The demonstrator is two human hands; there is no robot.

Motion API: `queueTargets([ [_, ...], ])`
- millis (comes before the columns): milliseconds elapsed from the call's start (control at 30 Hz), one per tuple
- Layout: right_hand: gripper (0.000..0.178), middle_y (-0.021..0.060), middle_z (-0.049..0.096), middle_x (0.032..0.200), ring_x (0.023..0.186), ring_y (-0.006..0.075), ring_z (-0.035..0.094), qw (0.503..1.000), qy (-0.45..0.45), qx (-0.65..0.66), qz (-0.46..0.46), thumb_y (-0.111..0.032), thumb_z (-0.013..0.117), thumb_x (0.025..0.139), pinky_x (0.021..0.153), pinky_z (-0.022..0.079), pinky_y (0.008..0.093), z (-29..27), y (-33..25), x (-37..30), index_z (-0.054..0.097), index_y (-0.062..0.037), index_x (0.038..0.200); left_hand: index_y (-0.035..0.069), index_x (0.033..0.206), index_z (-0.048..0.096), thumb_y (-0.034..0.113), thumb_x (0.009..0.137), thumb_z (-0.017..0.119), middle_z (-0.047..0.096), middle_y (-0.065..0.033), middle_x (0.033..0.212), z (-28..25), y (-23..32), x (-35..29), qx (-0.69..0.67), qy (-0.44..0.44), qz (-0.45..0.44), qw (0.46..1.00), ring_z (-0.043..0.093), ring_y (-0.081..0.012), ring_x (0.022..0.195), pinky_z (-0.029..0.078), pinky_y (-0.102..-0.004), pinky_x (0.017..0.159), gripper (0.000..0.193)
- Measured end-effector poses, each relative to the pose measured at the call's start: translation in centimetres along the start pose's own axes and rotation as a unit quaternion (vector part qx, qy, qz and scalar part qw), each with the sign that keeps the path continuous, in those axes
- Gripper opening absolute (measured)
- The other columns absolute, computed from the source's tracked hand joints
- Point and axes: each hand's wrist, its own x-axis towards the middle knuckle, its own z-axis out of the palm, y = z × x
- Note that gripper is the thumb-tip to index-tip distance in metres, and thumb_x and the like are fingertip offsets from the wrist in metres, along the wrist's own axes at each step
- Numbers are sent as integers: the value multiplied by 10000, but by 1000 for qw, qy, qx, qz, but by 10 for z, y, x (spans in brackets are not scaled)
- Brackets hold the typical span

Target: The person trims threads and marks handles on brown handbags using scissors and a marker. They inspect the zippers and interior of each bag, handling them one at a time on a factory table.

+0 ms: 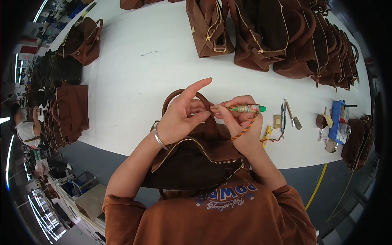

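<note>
A brown handbag with a gold zipper stands in front of me, its top gaping toward my body. My left hand, with a silver bangle at the wrist, is at the bag's arched handle. Its index finger points up and away, while the thumb and other fingers close on the handle. In my right hand is a slim tube-shaped tool with a green end. An orange-striped cord runs from it across my hand. The fingertips of this hand meet the handle close to my left thumb.
On the white table, scissors, a brush-like tool and a yellow box-like item lie to the right. Farther right is a blue tray. Brown bags crowd the far right; more bags line the left edge.
</note>
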Motion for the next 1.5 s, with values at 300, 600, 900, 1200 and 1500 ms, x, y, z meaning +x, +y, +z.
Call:
queueTargets([
  [300,84,93,634,960,853,152,685,993,-1,-100,-66,56,615,903,728,560,245,0,6,-5,569,58,973,81,1517,260,-97,900,571,628,-31,1002,3,-1,1,15,14,-6,1000,589,-65,907,518,-237,806,713],
  [600,140,114,696,882,758,168,699,973,-5,-188,-137,23,655,875,624,541,264,-2,15,-5,580,-9,988,75,1505,284,-110,877,593,622,-40,1010,4,-5,3,41,20,6,999,607,-72,896,530,-238,806,724],
  [900,149,136,694,884,743,209,709,947,-30,-254,-196,37,659,866,644,545,272,-2,8,-5,586,-16,984,71,1490,314,-103,869,610,638,-47,968,7,-5,4,30,34,-4,999,626,-82,881,535,-250,817,710],
  [1200,164,180,655,970,950,249,703,999,25,31,2,40,587,920,790,603,313,-4,1,-5,459,23,1021,75,1499,303,-86,869,626,648,-37,875,6,-4,2,24,39,-4,999,581,-54,769,494,-214,720,726],
  [1500,159,185,658,968,932,250,707,999,25,45,4,40,590,922,780,607,308,-2,4,-3,464,29,1017,83,1507,288,-94,862,628,642,-33,917,6,-3,3,32,36,1,999,595,-54,792,500,-204,699,750],
])
